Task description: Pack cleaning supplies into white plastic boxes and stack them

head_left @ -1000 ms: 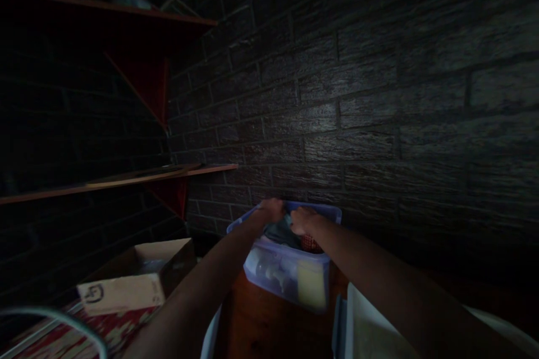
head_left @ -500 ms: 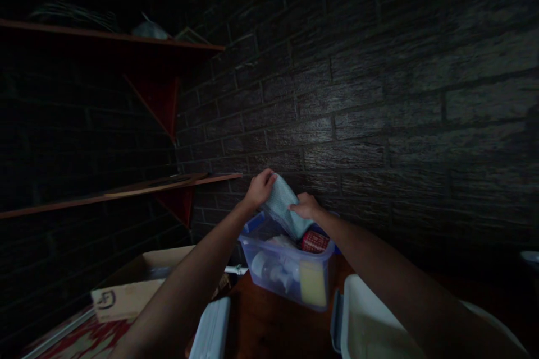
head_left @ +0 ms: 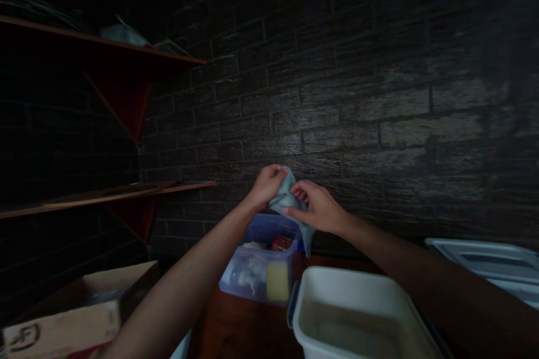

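Note:
A light-blue textured cloth (head_left: 288, 199) hangs bunched between my hands, above the back right of a translucent blue plastic bin (head_left: 229, 280). My left hand (head_left: 268, 184) pinches its upper left corner. At its right side is my right hand (head_left: 316, 205), thumb and fingers curled around the cloth. A loose end of the cloth drops below my right hand, past the bin's right rim. Inside the bin are a yellow sponge (head_left: 278, 280), a red patterned packet (head_left: 282, 243) and a whitish pump bottle (head_left: 245, 277) seen through the wall.
A white open container (head_left: 307, 305) with a grey side latch stands at front right, and a clear-grey lid (head_left: 484, 261) lies behind it. To the left is an open cardboard box (head_left: 63, 328). Wooden shelves (head_left: 181, 186) run along the left; a dark brick wall (head_left: 320, 106) rises behind.
The cloth has come up and right, out of the bin, and is more bunched. My right hand has shifted its hold. The view has turned right, showing more of the white container.

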Available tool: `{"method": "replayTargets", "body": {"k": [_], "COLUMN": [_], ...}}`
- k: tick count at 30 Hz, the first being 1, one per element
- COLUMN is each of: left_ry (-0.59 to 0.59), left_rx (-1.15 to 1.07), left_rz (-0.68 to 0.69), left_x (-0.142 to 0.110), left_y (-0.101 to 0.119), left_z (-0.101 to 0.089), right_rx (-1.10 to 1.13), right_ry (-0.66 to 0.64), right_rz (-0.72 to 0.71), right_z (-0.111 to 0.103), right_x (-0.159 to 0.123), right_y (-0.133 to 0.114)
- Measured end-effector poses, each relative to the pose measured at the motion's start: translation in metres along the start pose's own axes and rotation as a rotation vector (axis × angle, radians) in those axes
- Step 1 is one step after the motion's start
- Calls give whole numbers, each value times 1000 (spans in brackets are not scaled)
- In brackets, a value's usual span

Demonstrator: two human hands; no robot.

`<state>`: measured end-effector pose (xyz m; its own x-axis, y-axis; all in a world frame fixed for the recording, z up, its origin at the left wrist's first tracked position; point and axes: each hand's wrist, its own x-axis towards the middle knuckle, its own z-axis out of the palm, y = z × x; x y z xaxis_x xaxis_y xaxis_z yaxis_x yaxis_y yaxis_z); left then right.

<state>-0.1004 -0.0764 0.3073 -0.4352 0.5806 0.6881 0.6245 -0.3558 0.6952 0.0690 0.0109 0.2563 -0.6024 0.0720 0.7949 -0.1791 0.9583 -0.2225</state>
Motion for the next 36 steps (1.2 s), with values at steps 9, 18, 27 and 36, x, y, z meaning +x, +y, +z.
{"method": "replayTargets", "body": {"k": [9, 18, 27, 36], "left_ry": [-264, -298, -54, 70], "left_rx": [-405, -520, -691, -773], "left_rz": [-134, -113, -134, -154], "left_x": [-53, -92, -82, -78], "left_y": [34, 13, -16, -25], "left_z": [73, 86, 65, 61], "right_rx": [44, 321, 400, 386], "right_ry": [87, 52, 590, 608], "right_rz": [165, 289, 410, 533], "right_z": [-56, -70, -84, -106], "right_x": [-48, -72, -79, -94], "right_y": [12, 15, 15, 21]}}
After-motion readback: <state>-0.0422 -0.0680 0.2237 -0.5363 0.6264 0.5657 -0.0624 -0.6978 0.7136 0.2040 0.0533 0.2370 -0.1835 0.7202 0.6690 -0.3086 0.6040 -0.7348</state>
